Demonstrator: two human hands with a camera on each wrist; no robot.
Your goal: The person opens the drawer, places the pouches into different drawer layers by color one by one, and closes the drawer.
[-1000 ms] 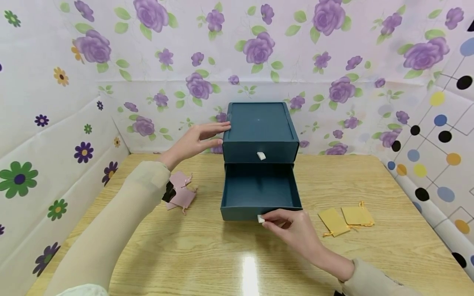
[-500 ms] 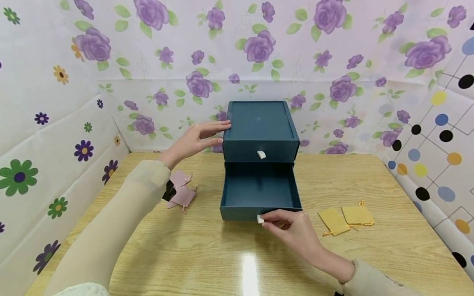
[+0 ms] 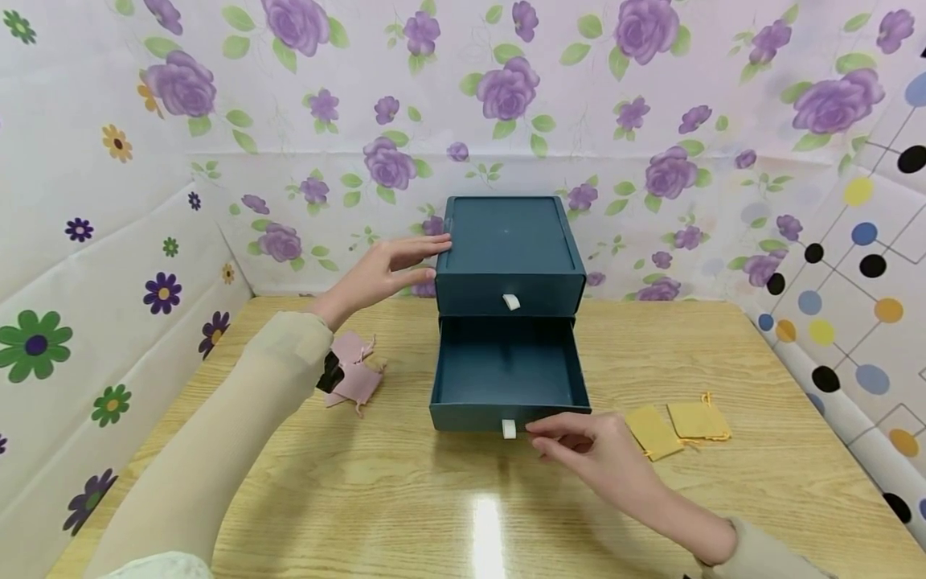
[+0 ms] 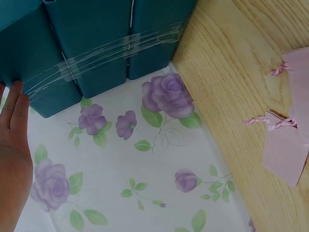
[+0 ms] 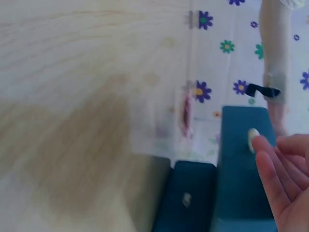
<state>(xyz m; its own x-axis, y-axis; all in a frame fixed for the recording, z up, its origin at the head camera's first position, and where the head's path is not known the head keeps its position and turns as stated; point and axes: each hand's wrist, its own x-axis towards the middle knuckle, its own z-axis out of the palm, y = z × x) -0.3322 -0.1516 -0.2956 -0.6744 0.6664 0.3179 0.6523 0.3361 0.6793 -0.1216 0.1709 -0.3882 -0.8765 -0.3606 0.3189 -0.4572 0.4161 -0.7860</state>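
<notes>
A dark blue drawer cabinet stands on the table, with its upper drawer closed and a lower drawer pulled out, its inside bare. My left hand rests straight fingers against the cabinet's top left edge; the left wrist view shows clear tape along that side. Just right of the lower drawer's white pull tab, my right hand holds nothing, fingers loosely bent. In the right wrist view its fingertips appear beside the white tab.
Pink drawstring pouches lie left of the cabinet, partly behind my left wrist. Two yellow drawstring pouches lie to the right, one partly behind my right hand. Flowered cloth hangs behind the wooden table.
My right hand has let go of the lower drawer's white tab and shifted a little to the right. The drawer stays pulled out, and my left hand has kept its place.
</notes>
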